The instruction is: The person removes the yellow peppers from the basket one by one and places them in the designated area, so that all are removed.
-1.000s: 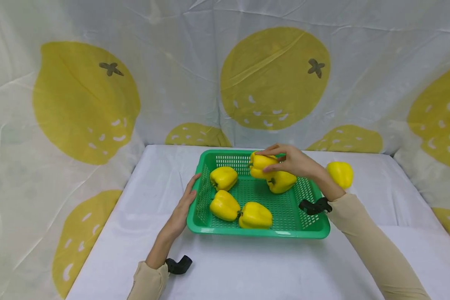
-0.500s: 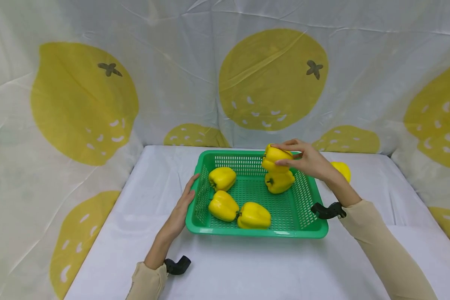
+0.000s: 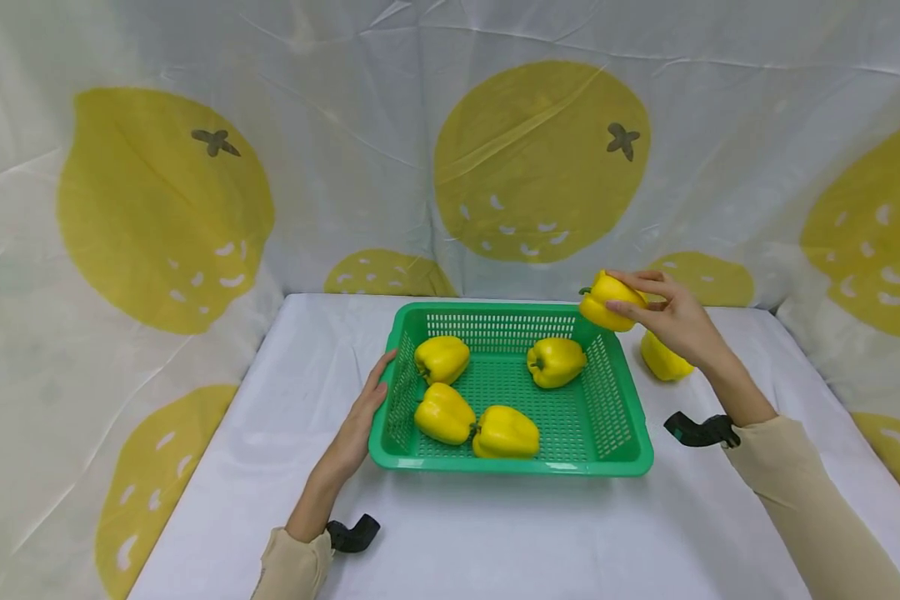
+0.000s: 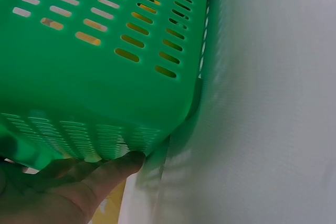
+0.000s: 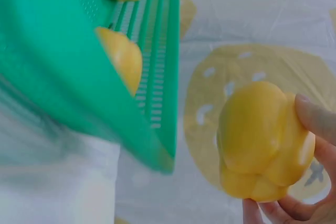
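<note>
My right hand (image 3: 673,312) grips a yellow bell pepper (image 3: 612,302) by its blossom end, over the back right corner of the green plastic basket (image 3: 512,468). In the right wrist view, thumb and fingers hold that pepper (image 5: 260,140) beside the basket rim. My left hand (image 3: 357,421) rests against the basket's left wall with fingers fairly straight; the left wrist view shows the fingers along the perforated side (image 4: 94,82). Inside the basket lie several yellow bell peppers: one at right (image 3: 557,362), one back left (image 3: 442,359), one front left (image 3: 445,413), one front middle (image 3: 507,432).
Another yellow bell pepper (image 3: 664,358) lies on the white tablecloth (image 3: 495,533) just right of the basket, partly behind my right hand. A lemon-print curtain (image 3: 345,167) hangs behind and beside the table.
My right hand has lifted the bell pepper and carried it rightward from over the basket's back middle to its back right corner. The left hand stays on the basket.
</note>
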`<action>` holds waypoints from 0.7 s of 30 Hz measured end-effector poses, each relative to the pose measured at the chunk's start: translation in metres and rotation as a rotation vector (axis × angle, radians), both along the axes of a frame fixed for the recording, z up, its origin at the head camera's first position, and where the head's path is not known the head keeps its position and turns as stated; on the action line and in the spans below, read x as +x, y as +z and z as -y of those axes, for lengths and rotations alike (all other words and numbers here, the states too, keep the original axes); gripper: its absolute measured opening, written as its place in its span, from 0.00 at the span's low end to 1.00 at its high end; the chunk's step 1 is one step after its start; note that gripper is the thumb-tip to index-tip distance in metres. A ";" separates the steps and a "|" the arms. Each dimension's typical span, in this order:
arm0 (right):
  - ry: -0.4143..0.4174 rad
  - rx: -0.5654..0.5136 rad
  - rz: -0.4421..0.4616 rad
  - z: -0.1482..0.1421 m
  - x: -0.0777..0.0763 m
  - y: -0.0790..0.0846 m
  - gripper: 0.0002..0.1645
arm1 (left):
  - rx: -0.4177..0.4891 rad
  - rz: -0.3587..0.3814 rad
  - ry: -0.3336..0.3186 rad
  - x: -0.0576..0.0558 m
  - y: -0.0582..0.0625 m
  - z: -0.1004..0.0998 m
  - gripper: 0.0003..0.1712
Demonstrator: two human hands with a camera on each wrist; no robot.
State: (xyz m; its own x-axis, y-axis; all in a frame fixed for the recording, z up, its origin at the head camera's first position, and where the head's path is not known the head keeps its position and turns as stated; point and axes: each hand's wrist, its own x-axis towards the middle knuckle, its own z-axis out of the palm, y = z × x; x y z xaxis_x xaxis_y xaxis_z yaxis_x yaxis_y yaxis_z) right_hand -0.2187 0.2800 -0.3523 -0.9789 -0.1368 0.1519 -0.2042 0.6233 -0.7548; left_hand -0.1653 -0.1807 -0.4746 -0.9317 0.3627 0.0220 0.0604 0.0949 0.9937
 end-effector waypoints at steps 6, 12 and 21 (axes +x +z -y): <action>-0.131 0.040 -0.007 -0.030 0.005 -0.011 0.33 | -0.008 -0.007 0.000 0.000 -0.002 0.001 0.29; -0.217 0.079 -0.036 -0.057 0.012 -0.020 0.35 | -0.002 -0.007 0.000 0.000 -0.002 0.000 0.29; -0.399 0.038 -0.004 -0.095 0.013 -0.037 0.38 | -0.001 -0.010 0.007 0.001 -0.003 -0.001 0.29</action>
